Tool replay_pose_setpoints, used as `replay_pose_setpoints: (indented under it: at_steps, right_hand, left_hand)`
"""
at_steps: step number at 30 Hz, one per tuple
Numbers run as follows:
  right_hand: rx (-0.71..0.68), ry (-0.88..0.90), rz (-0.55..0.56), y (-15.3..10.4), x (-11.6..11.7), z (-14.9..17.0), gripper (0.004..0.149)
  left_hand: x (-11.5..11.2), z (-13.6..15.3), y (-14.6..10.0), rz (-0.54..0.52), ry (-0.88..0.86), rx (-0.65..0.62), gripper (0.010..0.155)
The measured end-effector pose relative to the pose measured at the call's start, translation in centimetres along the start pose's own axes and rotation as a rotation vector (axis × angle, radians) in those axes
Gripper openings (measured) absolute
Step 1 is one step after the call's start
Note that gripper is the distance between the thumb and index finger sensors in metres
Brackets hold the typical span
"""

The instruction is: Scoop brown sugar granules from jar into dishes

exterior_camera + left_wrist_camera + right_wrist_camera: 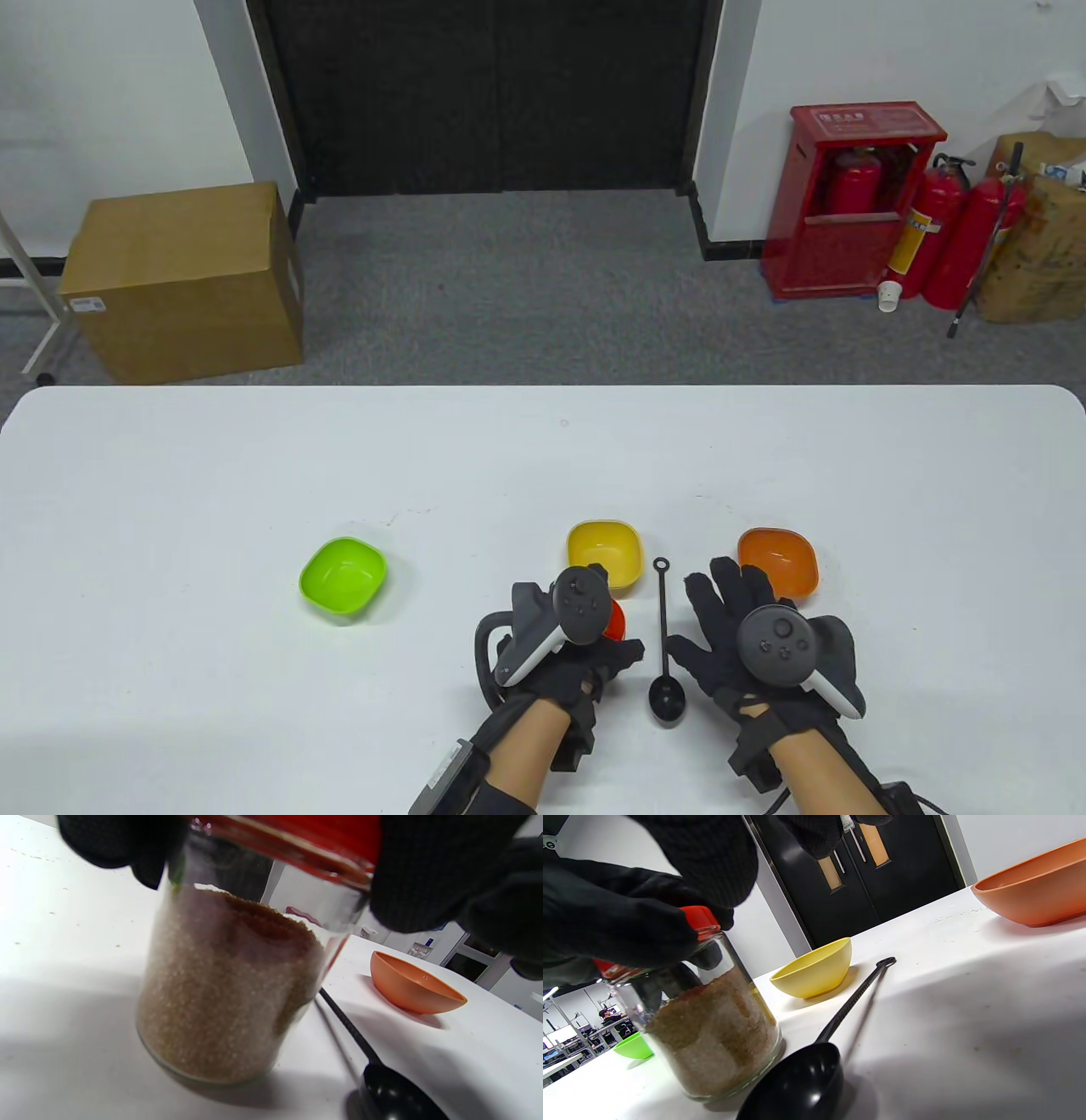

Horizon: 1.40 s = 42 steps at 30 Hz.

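Near the table's front edge, the left hand (pixel 567 660) grips the red lid (pixel 698 918) of a glass jar (pixel 225 993), fingers curled over its top. The jar stands upright on the white table (pixel 212 509), roughly two-thirds full of brown sugar granules (pixel 712 1039). Just right of it lies a black spoon (pixel 663 645), bowl toward the person, handle pointing away between the yellow dish (pixel 604 553) and the orange dish (pixel 778 560). The right hand (pixel 747 637) hovers beside the spoon with fingers spread and straight, holding nothing. A green dish (pixel 343 577) sits well apart to the left.
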State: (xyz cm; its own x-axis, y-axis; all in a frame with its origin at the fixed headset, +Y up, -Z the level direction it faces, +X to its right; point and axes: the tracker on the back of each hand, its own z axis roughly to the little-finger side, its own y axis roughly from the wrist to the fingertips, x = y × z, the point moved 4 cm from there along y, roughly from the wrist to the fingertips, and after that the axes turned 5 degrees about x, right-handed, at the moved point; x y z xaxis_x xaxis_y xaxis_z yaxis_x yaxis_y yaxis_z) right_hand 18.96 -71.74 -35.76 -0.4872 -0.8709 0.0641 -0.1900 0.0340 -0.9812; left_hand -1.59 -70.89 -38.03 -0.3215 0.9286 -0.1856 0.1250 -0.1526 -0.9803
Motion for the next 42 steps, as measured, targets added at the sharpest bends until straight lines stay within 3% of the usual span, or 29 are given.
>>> replay_pose_setpoints:
  at_steps: [7,14,17,24,31,42]
  right_hand:
    - [0.001,0.004,0.002,0.0,-0.1,0.1,0.077]
    - [-0.021,0.008,0.015,0.1,-0.5,-0.7,0.077]
    - [-0.041,0.016,0.009,0.4,-0.4,-1.7,0.077]
    - [-0.113,0.024,0.009,0.8,-0.3,-5.2,0.077]
    - [-0.137,0.015,-0.006,1.8,1.2,-9.0,0.078]
    - [-0.056,-0.053,-0.092,3.0,4.3,-10.8,0.086]
  left_hand:
    - [-0.1,0.1,0.1,0.02,0.003,0.006,0.098]
    - [0.3,1.0,-0.3,0.135,-0.099,-0.071,0.107]
    - [0.1,2.4,-0.5,0.195,-0.212,-0.132,0.11]
    - [-0.9,6.4,-0.4,0.24,-0.363,-0.13,0.112]
    - [-3.9,8.9,0.2,0.267,-0.455,-0.104,0.112]
    - [-5.6,7.5,0.3,0.237,-0.5,-0.134,0.112]
